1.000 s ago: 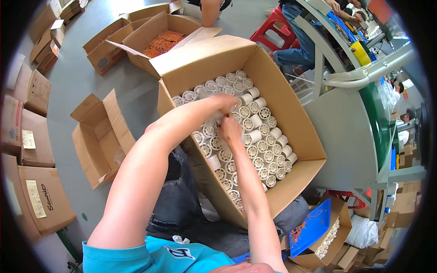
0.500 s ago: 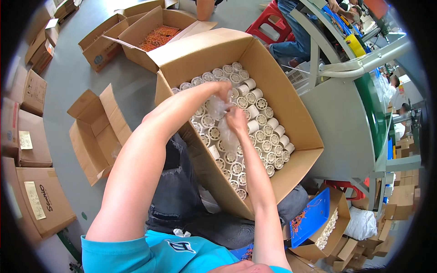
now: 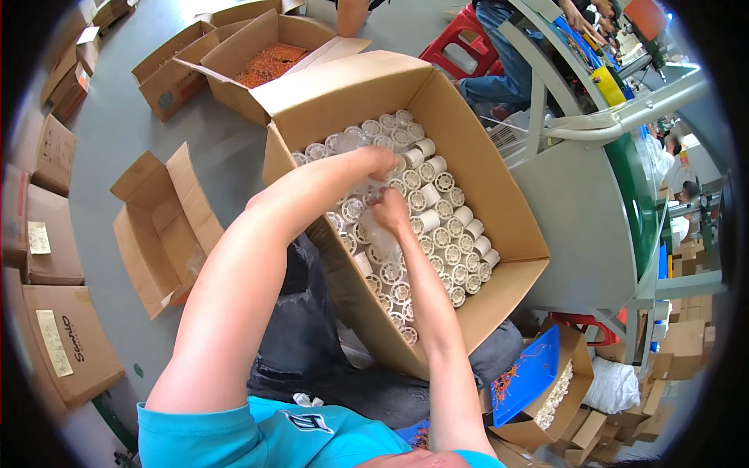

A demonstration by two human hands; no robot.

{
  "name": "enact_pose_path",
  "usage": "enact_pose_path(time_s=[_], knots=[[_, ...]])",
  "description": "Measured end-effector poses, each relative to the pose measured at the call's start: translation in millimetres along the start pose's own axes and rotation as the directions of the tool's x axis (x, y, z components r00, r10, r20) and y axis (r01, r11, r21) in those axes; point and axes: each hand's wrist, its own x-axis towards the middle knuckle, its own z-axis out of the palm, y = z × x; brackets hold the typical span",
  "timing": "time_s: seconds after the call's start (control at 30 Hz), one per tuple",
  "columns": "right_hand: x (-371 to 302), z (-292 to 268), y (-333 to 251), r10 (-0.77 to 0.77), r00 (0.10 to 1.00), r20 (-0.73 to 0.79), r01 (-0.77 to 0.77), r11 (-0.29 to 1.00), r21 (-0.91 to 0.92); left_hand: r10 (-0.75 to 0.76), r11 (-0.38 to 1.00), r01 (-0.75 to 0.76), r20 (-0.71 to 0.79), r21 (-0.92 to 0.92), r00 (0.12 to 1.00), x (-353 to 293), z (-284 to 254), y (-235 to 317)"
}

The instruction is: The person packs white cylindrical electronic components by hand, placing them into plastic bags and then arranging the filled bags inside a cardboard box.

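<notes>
A large cardboard box (image 3: 488, 164) stands open at my lap, tilted toward me. Rows of white round plastic spools (image 3: 452, 255) fill it, most showing their slotted end faces and a few lying on their sides. Over the middle of them I hold a crumpled clear plastic bag (image 3: 380, 238). My left hand (image 3: 381, 162) reaches in from the left with its fingers closed on the upper part of the bag. Just below it, my right hand (image 3: 390, 210) is closed on the bag too, knuckles up. Both sets of fingertips are partly hidden.
An open small carton (image 3: 166, 230) sits on the floor at left. Beyond the big box is a carton of orange-red wire pieces (image 3: 271, 64). A blue tray (image 3: 530, 374) rests at lower right. Stacked cartons (image 3: 70, 335) line the left; a workbench (image 3: 581, 226) and a seated person are at right.
My right hand has shifted left, nearer to my left hand, and the plastic bag has moved left with it. The left hand has moved only slightly.
</notes>
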Motion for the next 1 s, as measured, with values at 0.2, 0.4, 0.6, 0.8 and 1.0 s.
enact_pose_path(time_s=[0.2, 0.4, 0.6, 0.8, 1.0], knots=[[-6.3, -6.7, 8.2, -0.05, 0.939, -0.341, 0.04, 0.999, -0.036, 0.028, 0.994, -0.02, -0.07, 0.11, 0.997, -0.2, 5.1, -7.9], [-18.5, -7.6, 2.9, -0.111, 0.912, -0.395, 0.134, 0.99, 0.031, 0.082, 0.996, -0.077, -0.09, 0.053, 0.993, 6.6, -3.2, 7.9], [-27.6, -8.7, -27.5, 0.142, 0.887, -0.439, 0.015, 0.942, 0.336, -0.081, 0.896, -0.051, -0.274, -0.442, 0.958, 8.8, 0.7, -30.4], [-19.7, -31.1, -12.1, 0.124, 0.779, -0.614, 0.162, 0.907, 0.389, -0.254, 0.852, 0.03, -0.364, -0.522, 0.896, -18.4, -38.3, -26.7], [-27.6, -67.8, -17.5, 0.187, 0.904, -0.385, -0.055, 0.943, 0.328, -0.097, 0.99, 0.09, -0.06, -0.107, 0.993, -26.6, -12.1, -44.4]])
